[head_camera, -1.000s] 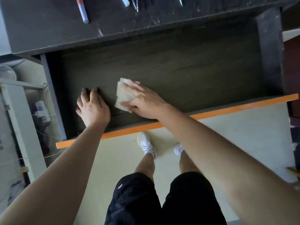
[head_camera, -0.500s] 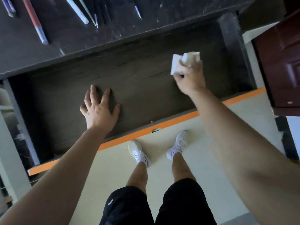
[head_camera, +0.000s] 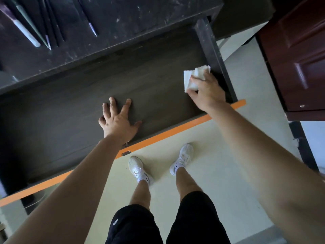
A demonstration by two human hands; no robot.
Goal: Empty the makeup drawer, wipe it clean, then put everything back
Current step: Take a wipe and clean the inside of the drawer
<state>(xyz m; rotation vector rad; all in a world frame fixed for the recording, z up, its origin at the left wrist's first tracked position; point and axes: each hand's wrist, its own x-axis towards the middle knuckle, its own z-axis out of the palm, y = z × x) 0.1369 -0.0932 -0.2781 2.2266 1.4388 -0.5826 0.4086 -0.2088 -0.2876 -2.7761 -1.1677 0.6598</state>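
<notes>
The dark drawer stands pulled out with an orange front edge and nothing lying inside it. My left hand rests flat on the drawer floor near the front, fingers spread. At the drawer's right end my right hand grips a folded white tissue close to the right side wall. Several makeup pencils and brushes lie on the dark desk top behind the drawer.
A dark red cabinet door stands to the right of the desk. Pale floor lies under the drawer front, with my legs and white shoes on it.
My right hand has swept the tissue from the drawer's left middle across to its right end. My left hand has opened out flat and stayed near the front. The view swung right.
</notes>
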